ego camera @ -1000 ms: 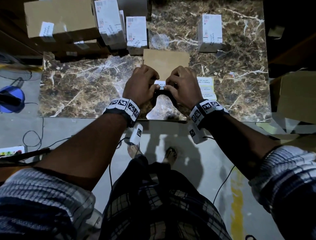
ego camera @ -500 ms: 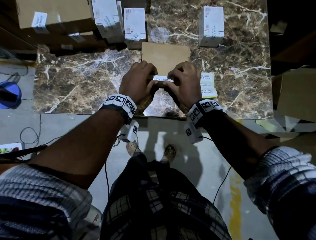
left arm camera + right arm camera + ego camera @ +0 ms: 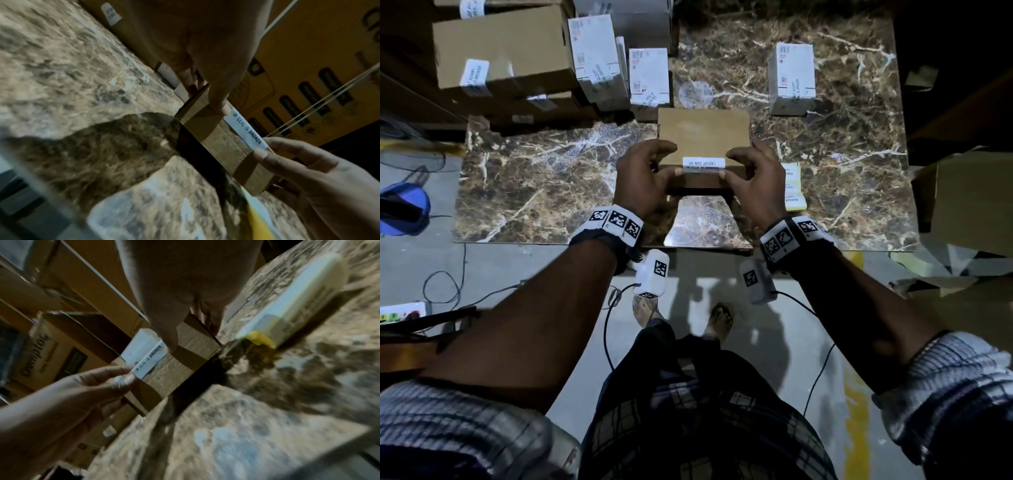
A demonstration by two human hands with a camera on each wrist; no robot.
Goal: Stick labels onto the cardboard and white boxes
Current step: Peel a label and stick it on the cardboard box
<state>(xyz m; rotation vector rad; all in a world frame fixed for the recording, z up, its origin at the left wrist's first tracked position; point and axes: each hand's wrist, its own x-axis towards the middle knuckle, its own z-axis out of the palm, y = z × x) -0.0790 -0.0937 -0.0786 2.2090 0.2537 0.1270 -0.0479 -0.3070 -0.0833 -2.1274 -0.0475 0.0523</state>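
Note:
A flat cardboard box (image 3: pixel 703 137) lies on the marble table (image 3: pixel 544 181) in front of me. A white label (image 3: pixel 703 163) reading "IF SEAL IS BROKEN" (image 3: pixel 245 128) (image 3: pixel 149 361) is folded over its near top edge onto the front face. My left hand (image 3: pixel 669 161) (image 3: pixel 205 94) holds the box's left end, thumb pressing the front face beside the label. My right hand (image 3: pixel 732 164) (image 3: pixel 191 332) holds the right end the same way, thumb at the label's other end. Fingers of both hands curl over the box's top.
A pad of labels on yellow backing (image 3: pixel 794 188) (image 3: pixel 292 308) lies just right of my right hand. White labelled boxes (image 3: pixel 791 78) (image 3: pixel 649 78) and a large cardboard box (image 3: pixel 500 51) stand behind. Another cardboard box (image 3: pixel 969 195) sits at the right. Cables run over the floor.
The hands, close together on the label before, have spread apart to the box's two ends. The label now lies stuck over the box's near edge.

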